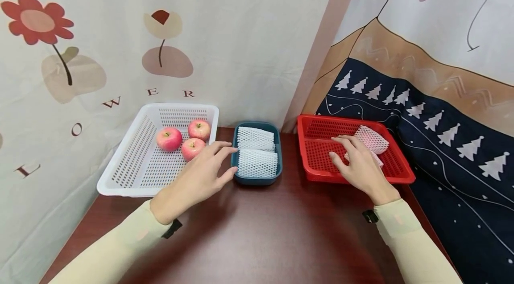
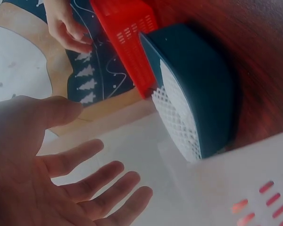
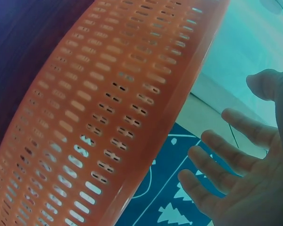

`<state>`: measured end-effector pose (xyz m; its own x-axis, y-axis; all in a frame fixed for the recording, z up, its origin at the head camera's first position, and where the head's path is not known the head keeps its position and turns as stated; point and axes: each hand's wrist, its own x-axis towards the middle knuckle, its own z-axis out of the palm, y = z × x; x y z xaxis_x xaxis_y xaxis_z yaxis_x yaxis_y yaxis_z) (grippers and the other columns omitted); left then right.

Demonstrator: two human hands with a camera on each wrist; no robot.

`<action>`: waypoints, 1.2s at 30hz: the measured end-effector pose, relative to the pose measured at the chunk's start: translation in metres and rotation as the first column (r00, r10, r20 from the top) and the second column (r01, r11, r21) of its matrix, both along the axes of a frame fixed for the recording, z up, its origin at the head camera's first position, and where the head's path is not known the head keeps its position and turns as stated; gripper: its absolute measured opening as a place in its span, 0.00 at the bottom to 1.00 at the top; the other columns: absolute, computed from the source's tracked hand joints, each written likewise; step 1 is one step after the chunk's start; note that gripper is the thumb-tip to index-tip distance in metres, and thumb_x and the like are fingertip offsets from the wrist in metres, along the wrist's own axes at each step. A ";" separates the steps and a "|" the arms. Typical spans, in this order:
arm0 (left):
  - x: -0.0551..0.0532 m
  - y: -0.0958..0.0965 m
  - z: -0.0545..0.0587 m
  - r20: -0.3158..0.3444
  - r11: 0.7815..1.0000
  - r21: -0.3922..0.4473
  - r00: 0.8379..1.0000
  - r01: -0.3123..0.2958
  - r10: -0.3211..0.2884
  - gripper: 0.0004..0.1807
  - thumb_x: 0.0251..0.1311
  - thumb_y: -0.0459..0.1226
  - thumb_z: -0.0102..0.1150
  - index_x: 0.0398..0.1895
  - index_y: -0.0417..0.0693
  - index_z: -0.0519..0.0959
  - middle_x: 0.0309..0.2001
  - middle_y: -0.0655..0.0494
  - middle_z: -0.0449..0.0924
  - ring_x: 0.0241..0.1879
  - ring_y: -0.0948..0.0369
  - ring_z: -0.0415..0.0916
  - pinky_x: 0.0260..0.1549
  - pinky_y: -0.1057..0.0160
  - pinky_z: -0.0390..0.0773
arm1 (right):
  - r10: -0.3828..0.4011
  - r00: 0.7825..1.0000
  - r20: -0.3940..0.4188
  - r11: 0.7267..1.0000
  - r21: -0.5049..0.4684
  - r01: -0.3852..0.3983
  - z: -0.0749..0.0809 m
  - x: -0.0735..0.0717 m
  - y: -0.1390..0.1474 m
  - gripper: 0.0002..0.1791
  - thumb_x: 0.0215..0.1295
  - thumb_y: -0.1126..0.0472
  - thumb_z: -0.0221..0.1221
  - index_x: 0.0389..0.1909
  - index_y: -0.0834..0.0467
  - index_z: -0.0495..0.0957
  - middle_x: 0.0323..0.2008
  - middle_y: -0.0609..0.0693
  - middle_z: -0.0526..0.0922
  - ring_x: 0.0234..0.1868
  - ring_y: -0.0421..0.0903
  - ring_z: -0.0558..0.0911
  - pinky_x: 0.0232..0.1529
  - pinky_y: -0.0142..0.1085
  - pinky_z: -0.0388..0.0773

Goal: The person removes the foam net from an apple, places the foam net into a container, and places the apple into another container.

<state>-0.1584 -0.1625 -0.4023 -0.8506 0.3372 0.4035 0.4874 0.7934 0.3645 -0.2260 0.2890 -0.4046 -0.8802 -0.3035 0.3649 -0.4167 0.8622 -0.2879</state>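
Observation:
My left hand (image 1: 202, 173) hovers between the white basket and the blue box, its fingers spread and holding nothing. In the blue box (image 1: 257, 181) lie two white foam net sleeves (image 1: 257, 163), one behind the other. Three red apples (image 1: 169, 138) sit in the white basket (image 1: 120, 181), partly behind that hand. Over the front of the red basket (image 1: 321, 176) is my right hand (image 1: 359, 166), fingers loosely bent and empty. Beneath and behind it in the red basket, a net-wrapped apple (image 1: 371, 140) shows, with another pinkish netted piece (image 1: 377, 159) mostly hidden by the hand.
All three containers stand in a row at the back of a dark red-brown table (image 1: 273, 235). A printed curtain (image 1: 249, 43) hangs right behind them and, in navy with white trees, along the right side.

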 end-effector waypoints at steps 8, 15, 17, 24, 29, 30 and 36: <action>0.004 0.011 -0.003 -0.042 1.000 -0.018 0.999 0.022 -0.022 0.28 0.73 0.42 0.78 0.73 0.43 0.85 0.72 0.39 0.85 0.65 0.42 0.87 0.64 0.42 0.92 | -0.030 0.998 0.051 0.999 0.030 0.029 0.004 -0.004 0.003 0.30 0.83 0.53 0.69 0.80 0.55 0.80 0.77 0.66 0.81 0.76 0.68 0.80 0.72 0.75 0.83; 0.005 0.018 -0.004 -0.038 0.999 -0.029 0.999 0.031 -0.032 0.28 0.74 0.43 0.78 0.73 0.45 0.86 0.72 0.39 0.85 0.66 0.41 0.87 0.67 0.41 0.91 | -0.044 0.995 0.094 0.999 0.035 0.041 0.007 -0.009 0.008 0.30 0.83 0.54 0.69 0.80 0.57 0.80 0.76 0.66 0.80 0.77 0.70 0.78 0.76 0.76 0.79; 0.006 0.020 -0.005 -0.047 0.999 -0.026 0.998 0.036 -0.037 0.27 0.74 0.42 0.77 0.72 0.45 0.86 0.72 0.39 0.85 0.65 0.41 0.88 0.66 0.40 0.90 | -0.049 0.994 0.101 0.998 0.044 0.045 0.008 -0.010 0.009 0.29 0.84 0.54 0.68 0.80 0.57 0.80 0.76 0.67 0.81 0.78 0.71 0.77 0.76 0.77 0.78; 0.006 0.025 -0.008 -0.077 0.998 -0.045 0.996 0.046 -0.049 0.26 0.74 0.43 0.77 0.71 0.46 0.86 0.72 0.40 0.86 0.63 0.40 0.88 0.63 0.41 0.91 | -0.052 0.991 0.124 0.997 0.065 0.044 0.012 -0.016 0.014 0.28 0.85 0.55 0.67 0.79 0.59 0.80 0.74 0.68 0.81 0.80 0.72 0.76 0.76 0.77 0.77; 0.006 0.030 -0.008 -0.076 0.997 -0.064 0.995 0.053 -0.058 0.27 0.74 0.44 0.77 0.72 0.46 0.86 0.72 0.39 0.86 0.62 0.41 0.89 0.61 0.40 0.91 | -0.070 0.985 0.157 0.995 0.080 0.058 0.015 -0.020 0.018 0.29 0.85 0.53 0.67 0.80 0.58 0.79 0.77 0.69 0.79 0.80 0.73 0.75 0.78 0.79 0.75; 0.006 0.031 -0.008 -0.074 0.996 -0.068 0.995 0.055 -0.060 0.27 0.74 0.44 0.77 0.72 0.46 0.86 0.72 0.39 0.86 0.63 0.41 0.88 0.60 0.40 0.91 | -0.073 0.984 0.162 0.995 0.083 0.060 0.016 -0.021 0.019 0.29 0.85 0.52 0.66 0.80 0.58 0.79 0.77 0.70 0.79 0.80 0.73 0.75 0.78 0.79 0.74; 0.008 0.036 -0.009 -0.039 0.996 -0.073 0.997 0.058 -0.061 0.28 0.75 0.45 0.77 0.73 0.47 0.85 0.73 0.40 0.85 0.64 0.39 0.87 0.58 0.37 0.91 | -0.081 0.979 0.188 0.993 0.095 0.064 0.020 -0.025 0.023 0.29 0.86 0.51 0.66 0.80 0.58 0.78 0.80 0.70 0.78 0.85 0.76 0.69 0.84 0.80 0.65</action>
